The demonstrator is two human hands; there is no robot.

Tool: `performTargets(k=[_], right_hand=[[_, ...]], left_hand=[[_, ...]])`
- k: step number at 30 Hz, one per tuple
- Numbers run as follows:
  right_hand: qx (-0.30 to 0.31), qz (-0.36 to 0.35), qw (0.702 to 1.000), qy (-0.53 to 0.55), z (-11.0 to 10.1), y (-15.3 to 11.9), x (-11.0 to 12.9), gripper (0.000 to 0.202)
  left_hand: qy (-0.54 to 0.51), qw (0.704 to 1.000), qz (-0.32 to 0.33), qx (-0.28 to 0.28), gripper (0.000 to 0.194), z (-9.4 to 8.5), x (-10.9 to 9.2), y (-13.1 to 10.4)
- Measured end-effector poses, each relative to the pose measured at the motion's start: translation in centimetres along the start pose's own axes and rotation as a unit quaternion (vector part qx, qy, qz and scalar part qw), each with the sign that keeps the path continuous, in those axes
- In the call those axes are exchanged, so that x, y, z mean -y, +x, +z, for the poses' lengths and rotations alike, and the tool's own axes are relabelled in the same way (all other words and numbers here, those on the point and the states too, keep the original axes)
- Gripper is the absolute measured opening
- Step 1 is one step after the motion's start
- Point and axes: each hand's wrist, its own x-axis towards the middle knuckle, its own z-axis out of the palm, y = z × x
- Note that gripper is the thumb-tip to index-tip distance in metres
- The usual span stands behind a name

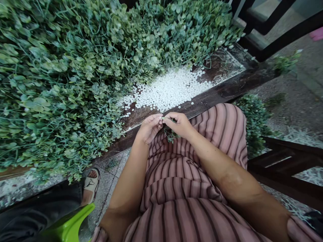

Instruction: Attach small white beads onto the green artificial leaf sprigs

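Observation:
My left hand (149, 127) and my right hand (178, 123) meet fingertip to fingertip above my lap, at the near edge of a dark wooden table (228, 85). Between the left fingertips is a small white piece, much like those on the table. A thin green stem end is pinched in the right fingers, and the leafy sprig (171, 133) hangs below that hand. Whether the stem is inside the white piece cannot be made out. Just beyond the hands lies a spread pile of small white pieces (174, 88).
Heaped artificial greenery (83, 67) covers the table's left and far side. At lower left are another person's sandalled foot (91, 184) and a bright green plastic chair (75, 223). Dark wooden chair frames (287, 161) stand at right, with more greenery (254, 122) beside my knee.

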Motion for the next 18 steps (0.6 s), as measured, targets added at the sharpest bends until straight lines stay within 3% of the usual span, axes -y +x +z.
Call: performTargets(k=[8,18], right_hand=[[0.007,0.030,0.999,0.019,-0.14,0.00,0.10,0.019],[0.005,0.061,0.997,0.039,-0.25,0.19,0.41,0.019]], left_hand=[[0.018,0.999,-0.004,0.036,0.022,-0.48,0.02,0.27],[0.034,0.999,-0.010,0.041,0.020,-0.57,-0.16,0.16]])
